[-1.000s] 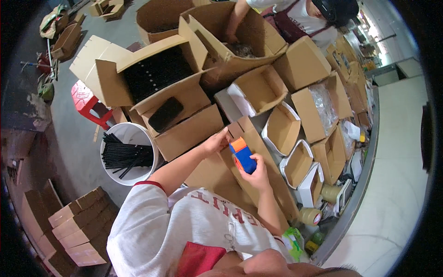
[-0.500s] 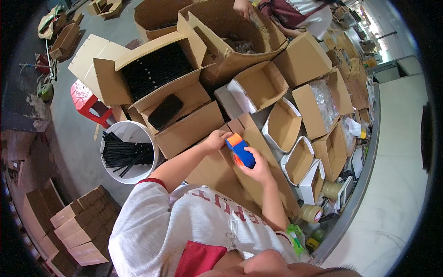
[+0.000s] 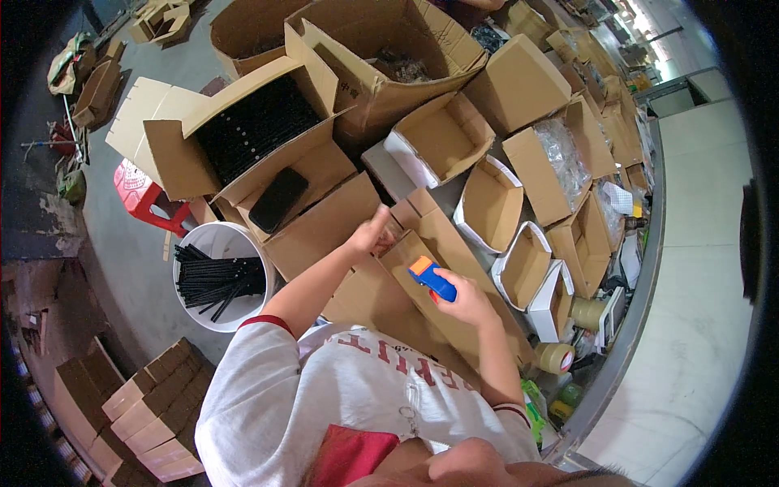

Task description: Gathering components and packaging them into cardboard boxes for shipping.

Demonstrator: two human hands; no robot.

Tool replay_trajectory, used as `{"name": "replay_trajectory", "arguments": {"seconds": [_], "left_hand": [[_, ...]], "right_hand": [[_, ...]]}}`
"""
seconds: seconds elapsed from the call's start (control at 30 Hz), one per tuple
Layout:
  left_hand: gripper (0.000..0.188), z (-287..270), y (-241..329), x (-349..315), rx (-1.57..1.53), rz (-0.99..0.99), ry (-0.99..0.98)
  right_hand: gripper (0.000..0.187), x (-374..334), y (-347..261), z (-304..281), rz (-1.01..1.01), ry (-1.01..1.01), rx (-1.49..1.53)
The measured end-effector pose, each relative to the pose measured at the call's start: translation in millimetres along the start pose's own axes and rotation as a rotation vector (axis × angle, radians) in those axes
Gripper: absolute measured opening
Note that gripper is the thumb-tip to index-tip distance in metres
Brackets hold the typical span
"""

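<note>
A blue and orange tape dispenser [image 3: 439, 283] is gripped in my right hand [image 3: 472, 303], over the long cardboard carton [image 3: 414, 307] in front of me. My left hand [image 3: 369, 233] lies at the far end of that carton, its fingers stretched out and nothing seen in its grasp. A shiny patch that looks like clear tape [image 3: 390, 235] shows beside the left fingers, on the carton's end. Part of the carton is hidden by my chest and forearms.
An opened carton packed with black rods [image 3: 260, 126] stands ahead, a black phone-like slab [image 3: 278, 200] on its flap. Left of me is a white bucket [image 3: 185, 304] of black rods. Small open boxes [image 3: 489, 203] line the right, near tape rolls [image 3: 555, 357].
My left hand has left the dispenser and opened out flat on the carton's far end. The dispenser has moved slightly right and nearer to me. Another person's hands have mostly left the top of the view.
</note>
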State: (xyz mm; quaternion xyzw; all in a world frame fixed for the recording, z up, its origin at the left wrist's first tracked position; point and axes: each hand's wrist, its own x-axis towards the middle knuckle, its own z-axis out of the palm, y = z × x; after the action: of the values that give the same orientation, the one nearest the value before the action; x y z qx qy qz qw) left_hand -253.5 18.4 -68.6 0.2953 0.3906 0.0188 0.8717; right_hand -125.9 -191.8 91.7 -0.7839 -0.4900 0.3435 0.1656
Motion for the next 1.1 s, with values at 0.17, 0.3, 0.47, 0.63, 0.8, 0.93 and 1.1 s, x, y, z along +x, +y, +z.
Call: {"name": "replay_trajectory", "arguments": {"seconds": [0.17,0.3,0.47,0.63,0.8,0.93,1.1], "left_hand": [[0.037,3.8,-15.0,-2.5,0.880,0.468,0.176],[0.032,3.6,-27.4,-7.1,1.048,0.531,0.366],[0.029,17.9,-22.2,-12.8,0.977,0.628,0.430],[0.064,46.7,-42.6,-26.7,1.087,0.645,0.309],[0.059,32.3,-49.3,-12.5,1.078,0.623,0.252],[0.075,35.3,-45.8,-15.4,1.431,0.757,0.349],[0.099,158.5,-98.6,-65.6,2.246,0.787,-0.330]], "right_hand": [[0.055,2.6,5.2,2.8,-0.024,0.001,-0.069],[0.057,1.9,-0.2,-1.6,0.002,-0.026,-0.072],[0.056,8.9,14.5,1.8,0.151,-0.101,-0.025],[0.059,2.5,11.4,-5.6,0.195,-0.139,-0.102],[0.066,-87.8,68.6,-12.3,0.078,-0.096,-0.036],[0.067,-186.1,118.9,-21.4,0.304,-0.158,-0.042],[0.064,-223.4,147.9,0.8,0.325,-0.056,-0.126]]}}
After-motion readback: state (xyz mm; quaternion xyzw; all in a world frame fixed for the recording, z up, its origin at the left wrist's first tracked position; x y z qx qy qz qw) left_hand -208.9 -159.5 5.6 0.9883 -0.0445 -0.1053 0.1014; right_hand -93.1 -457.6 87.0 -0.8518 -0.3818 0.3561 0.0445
